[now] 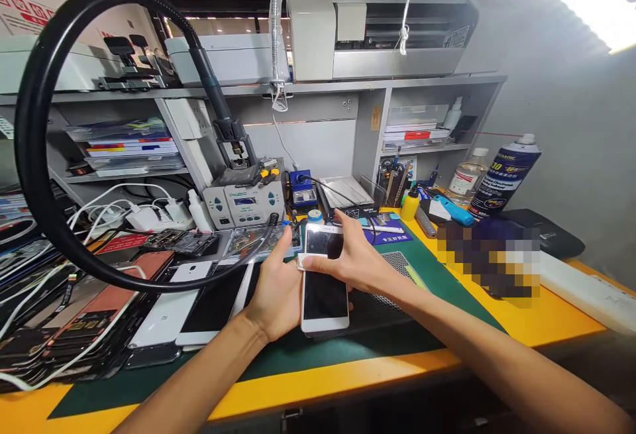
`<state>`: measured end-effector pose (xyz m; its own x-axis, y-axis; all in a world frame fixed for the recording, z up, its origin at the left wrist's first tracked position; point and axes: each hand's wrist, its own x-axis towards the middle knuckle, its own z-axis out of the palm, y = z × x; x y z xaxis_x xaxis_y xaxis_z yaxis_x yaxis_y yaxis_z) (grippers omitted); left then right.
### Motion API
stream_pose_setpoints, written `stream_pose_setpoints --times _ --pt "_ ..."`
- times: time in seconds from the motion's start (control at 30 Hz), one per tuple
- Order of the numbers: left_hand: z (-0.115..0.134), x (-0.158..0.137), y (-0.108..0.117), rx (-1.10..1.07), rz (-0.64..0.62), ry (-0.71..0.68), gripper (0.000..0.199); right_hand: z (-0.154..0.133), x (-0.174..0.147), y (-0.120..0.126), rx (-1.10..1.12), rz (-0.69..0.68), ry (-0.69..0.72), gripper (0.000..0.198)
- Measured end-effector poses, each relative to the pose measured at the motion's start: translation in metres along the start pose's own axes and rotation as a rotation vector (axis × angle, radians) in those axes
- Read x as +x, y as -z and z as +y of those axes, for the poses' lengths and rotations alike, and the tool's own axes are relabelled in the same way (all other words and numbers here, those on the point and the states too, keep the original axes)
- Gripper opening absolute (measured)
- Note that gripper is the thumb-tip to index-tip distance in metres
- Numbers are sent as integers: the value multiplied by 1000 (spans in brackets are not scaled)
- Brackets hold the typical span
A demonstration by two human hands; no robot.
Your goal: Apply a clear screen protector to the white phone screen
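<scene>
Phone (pixel 325 301): white surround, dark glossy screen; held above the green mat (pixel 278 358), near middle. Left hand (pixel 281 285): fingers wrapped under phone, thumb raised clear. Right hand (pixel 360 255): thumb pressing a small white piece (pixel 309 262) to the screen, index at phone's far end, other fingers partly hidden.

Parts box (pixel 299 246), clear, far left of phone: small mixed parts. Bottle (pixel 464 179), far right: clear liquid. Yellow bottle (pixel 410 206): contents unseen. Shelf (pixel 248 91), far left bay: stacked folders (pixel 126 149).
</scene>
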<state>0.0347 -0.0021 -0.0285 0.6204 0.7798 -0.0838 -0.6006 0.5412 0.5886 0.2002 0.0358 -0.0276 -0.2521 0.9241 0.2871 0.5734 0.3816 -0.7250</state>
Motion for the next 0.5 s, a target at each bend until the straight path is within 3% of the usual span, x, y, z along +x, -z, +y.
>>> stream_pose_setpoints --times 0.13,0.33,0.5 --pt "5 0 1 -49 0 -53 69 -5 -6 -2 -24 -14 45 121" --pt "11 1 2 -68 -14 -89 73 -7 -16 -9 -1 -49 114 113" --pt "14 2 2 -58 71 -144 69 -5 -21 -16 -3 -92 119 118"
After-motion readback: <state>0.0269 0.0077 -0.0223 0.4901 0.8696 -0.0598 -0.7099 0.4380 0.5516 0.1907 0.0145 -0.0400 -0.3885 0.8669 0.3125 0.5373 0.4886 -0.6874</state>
